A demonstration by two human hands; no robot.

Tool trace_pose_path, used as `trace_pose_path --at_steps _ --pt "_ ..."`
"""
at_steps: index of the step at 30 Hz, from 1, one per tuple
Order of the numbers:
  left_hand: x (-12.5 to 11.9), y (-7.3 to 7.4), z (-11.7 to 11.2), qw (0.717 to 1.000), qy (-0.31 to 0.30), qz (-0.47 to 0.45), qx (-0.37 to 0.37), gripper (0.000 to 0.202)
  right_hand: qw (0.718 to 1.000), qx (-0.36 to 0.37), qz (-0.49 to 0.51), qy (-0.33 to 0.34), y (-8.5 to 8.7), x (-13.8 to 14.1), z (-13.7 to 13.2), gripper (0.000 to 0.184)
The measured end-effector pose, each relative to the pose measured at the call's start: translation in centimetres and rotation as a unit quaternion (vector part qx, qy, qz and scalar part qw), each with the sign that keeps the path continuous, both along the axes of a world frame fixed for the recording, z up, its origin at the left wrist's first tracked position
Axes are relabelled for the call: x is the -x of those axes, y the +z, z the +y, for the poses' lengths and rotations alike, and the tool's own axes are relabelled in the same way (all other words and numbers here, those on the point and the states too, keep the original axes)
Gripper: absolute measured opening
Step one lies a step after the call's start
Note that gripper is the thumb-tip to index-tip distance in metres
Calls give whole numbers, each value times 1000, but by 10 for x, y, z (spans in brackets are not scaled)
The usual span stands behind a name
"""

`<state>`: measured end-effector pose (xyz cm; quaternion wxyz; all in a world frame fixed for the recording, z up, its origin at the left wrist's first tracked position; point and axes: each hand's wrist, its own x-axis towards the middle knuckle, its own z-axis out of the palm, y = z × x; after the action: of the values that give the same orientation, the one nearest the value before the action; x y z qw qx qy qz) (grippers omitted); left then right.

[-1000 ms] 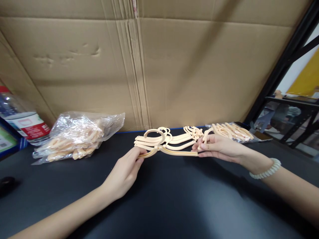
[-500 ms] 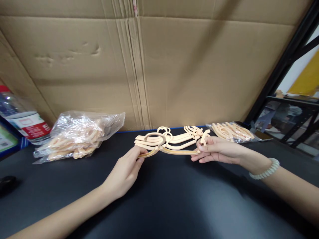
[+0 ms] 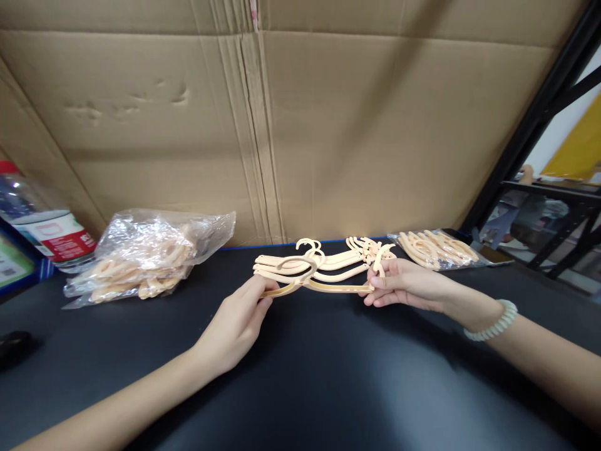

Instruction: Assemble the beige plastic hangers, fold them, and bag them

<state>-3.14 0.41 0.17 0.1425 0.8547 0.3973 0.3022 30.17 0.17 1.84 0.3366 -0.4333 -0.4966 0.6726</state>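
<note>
As left hand (image 3: 235,326) and right hand (image 3: 404,285) pinch thin cream plastic hanger (image 3: 335,287) by its ends, flexing could snap it. Hook may snag cream hanger stack (image 3: 335,262) mid-frame.

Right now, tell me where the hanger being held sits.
In the head view, the cream hanger spans mid-table between the left hand and right hand, just in front of the loose hanger pile.

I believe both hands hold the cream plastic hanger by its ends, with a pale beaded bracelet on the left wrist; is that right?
Not quite: the head view shows the pale beaded bracelet on the right wrist. The left hand and right hand do hold the cream plastic hanger by its ends.
</note>
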Motion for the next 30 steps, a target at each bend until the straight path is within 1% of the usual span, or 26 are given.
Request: trace_pose_path --at_steps 5,11,21,25,30 --pt "-1 1 1 1000 4 2 5 15 999 -20 -12 -43 -1 8 -2 33" --pt "-1 2 1 1000 5 1 4 15 996 -47 -13 -74 -2 14 -3 35" --pt "0 1 1 1000 6 -1 0 15 989 -97 -44 -105 -12 15 -1 34" --pt "0 1 2 1000 5 4 -9 15 985 -111 -53 -124 -13 18 0 35" --pt "-1 0 2 1000 6 4 -13 16 982 -124 -63 -130 -12 18 -1 32"
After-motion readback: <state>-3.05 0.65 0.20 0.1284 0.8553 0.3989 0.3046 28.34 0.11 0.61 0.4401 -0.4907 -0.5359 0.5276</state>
